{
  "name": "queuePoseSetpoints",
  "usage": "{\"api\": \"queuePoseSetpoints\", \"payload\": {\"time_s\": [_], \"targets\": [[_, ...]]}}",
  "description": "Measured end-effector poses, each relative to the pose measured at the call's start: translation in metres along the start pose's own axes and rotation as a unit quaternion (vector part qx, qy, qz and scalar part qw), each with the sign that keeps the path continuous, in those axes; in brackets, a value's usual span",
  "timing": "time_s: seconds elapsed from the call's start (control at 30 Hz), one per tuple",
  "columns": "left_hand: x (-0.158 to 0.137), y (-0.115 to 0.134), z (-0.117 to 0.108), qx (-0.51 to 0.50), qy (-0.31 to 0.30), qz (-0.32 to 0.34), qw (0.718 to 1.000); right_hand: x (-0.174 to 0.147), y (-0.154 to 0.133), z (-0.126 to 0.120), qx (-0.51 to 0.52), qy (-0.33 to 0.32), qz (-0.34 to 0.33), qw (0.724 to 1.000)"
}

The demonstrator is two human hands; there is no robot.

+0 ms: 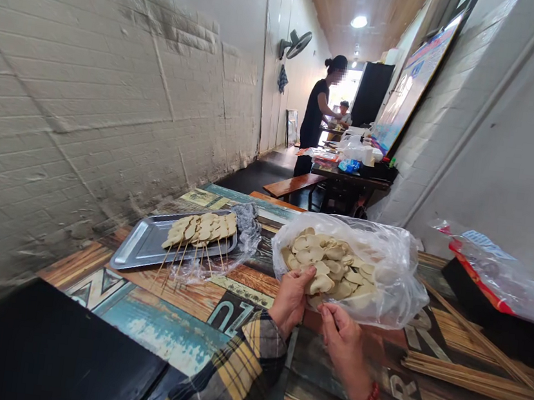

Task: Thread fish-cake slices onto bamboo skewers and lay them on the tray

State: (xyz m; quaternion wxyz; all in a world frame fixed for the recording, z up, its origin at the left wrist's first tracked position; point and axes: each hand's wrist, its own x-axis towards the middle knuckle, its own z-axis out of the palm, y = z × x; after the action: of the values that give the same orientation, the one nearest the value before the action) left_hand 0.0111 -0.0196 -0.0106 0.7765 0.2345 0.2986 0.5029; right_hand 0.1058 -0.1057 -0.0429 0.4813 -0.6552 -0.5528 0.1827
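My left hand is closed on a pale, flat food slice, thumb on top, at the front edge of an open clear plastic bag. Many similar beige slices lie heaped in the bag. Just to the right and lower, my right hand pinches what looks like a thin bamboo skewer, mostly hidden by the fingers, its tip toward the slice. To the left, a metal tray bears several skewers threaded with such slices, their sticks pointing toward me over the tray's edge.
Bundles of bamboo skewers lie at right, below a black container with a printed plastic package. Crumpled plastic touches the tray. A dark surface is at front left. Beyond the patterned table, a person stands by another table.
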Motion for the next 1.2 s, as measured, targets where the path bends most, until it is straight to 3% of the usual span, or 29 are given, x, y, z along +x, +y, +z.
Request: {"api": "queuePoseSetpoints", "payload": {"time_s": [0.37,0.77,1.2], "targets": [[-0.001,-0.008,-0.001,0.026,-0.001,0.0,1.0,0.0,0.0,-0.002,0.024,0.003,0.009,1.0],[0.016,0.015,-0.014,-0.034,-0.035,0.045,0.998,-0.005,-0.003,-0.005,0.04,-0.035,0.012,0.999],[0.014,0.026,-0.014,-0.031,-0.024,0.045,0.998,-0.007,0.0,-0.002,0.089,-0.082,0.031,0.992]]}}
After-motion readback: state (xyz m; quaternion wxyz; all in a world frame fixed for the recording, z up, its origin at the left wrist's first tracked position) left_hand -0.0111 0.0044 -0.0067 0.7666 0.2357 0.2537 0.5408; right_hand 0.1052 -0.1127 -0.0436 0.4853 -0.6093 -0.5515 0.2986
